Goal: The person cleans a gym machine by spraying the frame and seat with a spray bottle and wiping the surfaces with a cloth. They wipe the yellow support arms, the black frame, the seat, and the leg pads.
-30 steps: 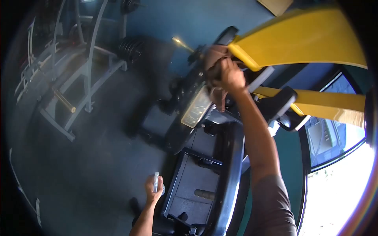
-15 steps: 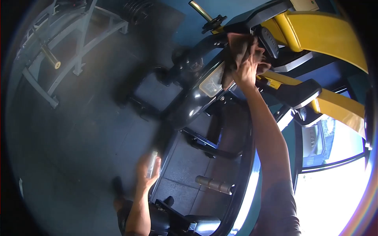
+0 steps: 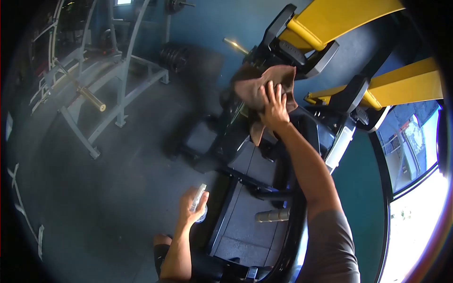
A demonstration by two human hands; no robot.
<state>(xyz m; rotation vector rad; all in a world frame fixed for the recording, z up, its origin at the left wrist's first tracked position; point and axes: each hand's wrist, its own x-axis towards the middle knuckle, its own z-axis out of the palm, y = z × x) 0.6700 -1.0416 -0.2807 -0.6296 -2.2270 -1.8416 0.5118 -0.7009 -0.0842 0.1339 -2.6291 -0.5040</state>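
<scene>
My right hand lies flat with its fingers spread on a brown cloth, pressing it against the dark frame of a gym machine. The cloth drapes over the frame, and one corner hangs down below my palm. Lower in the view, my left hand is wrapped around a small spray bottle with a whitish top. Fingers cover most of the bottle, which is held above the floor beside the machine's lower black bar.
Yellow machine arms with black padded ends reach in from the upper right. A grey rack with a metal peg stands at left, near weight plates. A grey cylindrical peg sticks out low on the machine. Bright glass is at right.
My right hand and the cloth have shifted left and down along the machine frame, and the cloth is now spread flatter. My left hand, still around the bottle, appears slightly further right. The view has shifted.
</scene>
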